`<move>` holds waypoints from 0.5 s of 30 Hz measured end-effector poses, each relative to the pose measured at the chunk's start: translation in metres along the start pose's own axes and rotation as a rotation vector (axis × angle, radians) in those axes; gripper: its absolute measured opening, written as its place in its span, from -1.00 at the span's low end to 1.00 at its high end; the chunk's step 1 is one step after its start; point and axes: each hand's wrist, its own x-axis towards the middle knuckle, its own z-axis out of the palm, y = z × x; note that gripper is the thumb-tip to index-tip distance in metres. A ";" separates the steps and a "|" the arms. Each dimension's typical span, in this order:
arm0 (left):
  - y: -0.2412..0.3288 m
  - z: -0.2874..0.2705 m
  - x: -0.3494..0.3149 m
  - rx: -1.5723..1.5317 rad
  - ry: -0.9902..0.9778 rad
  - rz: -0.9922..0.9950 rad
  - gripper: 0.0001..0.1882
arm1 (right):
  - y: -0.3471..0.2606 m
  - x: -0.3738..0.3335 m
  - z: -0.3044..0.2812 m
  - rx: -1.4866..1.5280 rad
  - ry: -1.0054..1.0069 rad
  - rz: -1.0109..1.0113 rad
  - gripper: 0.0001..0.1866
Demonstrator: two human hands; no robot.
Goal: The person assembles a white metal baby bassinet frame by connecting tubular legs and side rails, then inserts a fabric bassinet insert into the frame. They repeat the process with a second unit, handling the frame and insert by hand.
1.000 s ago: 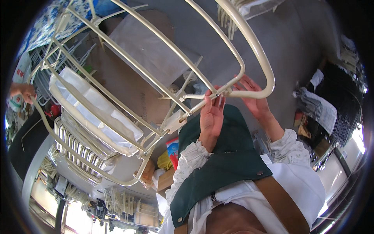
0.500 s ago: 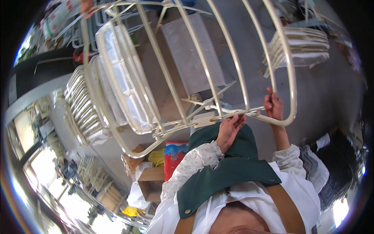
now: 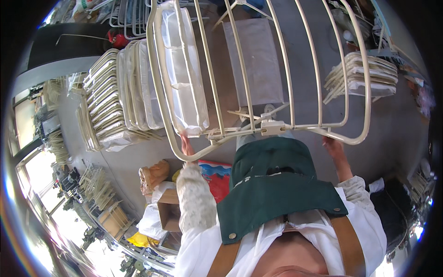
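A large cream tubular metal drying rack [image 3: 368, 101] with several long parallel rods stretches out in front of me. A pale plastic joint piece [image 3: 272, 128] sits midway along its near bar. My left hand [image 3: 187, 146] is at the rack's near left corner, partly behind the tube and blurred, so its fingers cannot be made out. My right hand [image 3: 334, 147] is at the near right part, its fingers curled against the underside of the tube. Beneath the rods on the left lies a plastic-wrapped rack [image 3: 187, 83], close to my left hand's fingertips.
Stacked folded racks [image 3: 104, 99] stand on the floor at the left, with another stack [image 3: 364, 76] at the far right. A pale flat sheet [image 3: 256, 62] lies beyond the rods. By my left arm are a cardboard box [image 3: 168, 214] and a red-and-blue bag [image 3: 216, 180].
My left hand has gone from the middle joint to the near left corner. My right hand has dropped from a rod to the near tube. A hand at the far left has left the view.
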 end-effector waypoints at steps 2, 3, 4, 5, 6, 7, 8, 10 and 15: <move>-0.018 -0.010 0.010 0.034 -0.244 0.036 -0.25 | -0.021 -0.043 0.070 -0.491 -0.080 0.343 -0.73; -0.024 -0.014 0.013 0.041 -0.369 0.052 -0.20 | -0.038 -0.078 0.114 -0.902 -0.213 -0.093 -0.68; 0.003 -0.010 0.021 -0.243 -0.386 -0.065 -0.15 | -0.053 -0.104 0.153 -1.277 -0.324 -0.564 -0.63; 0.037 -0.011 0.026 -0.517 -0.375 -0.183 -0.09 | -0.072 -0.118 0.196 -1.299 -0.303 -0.823 -0.60; 0.102 -0.016 0.025 -0.778 -0.390 -0.260 -0.04 | -0.085 -0.120 0.231 -1.311 -0.271 -1.085 -0.58; 0.160 -0.022 0.019 -0.816 -0.355 -0.327 0.08 | -0.085 -0.107 0.258 -1.330 -0.282 -1.175 -0.57; 0.181 -0.037 0.013 -0.910 -0.528 -0.184 0.06 | -0.085 -0.090 0.277 -1.360 -0.308 -1.280 -0.55; 0.238 -0.041 -0.005 -0.845 -0.574 -0.123 -0.18 | -0.047 -0.037 0.281 -1.552 -0.561 -0.894 -0.52; 0.227 -0.006 -0.008 -0.233 -0.046 -0.050 -0.78 | -0.034 0.003 0.300 -1.816 -0.517 -0.709 -0.58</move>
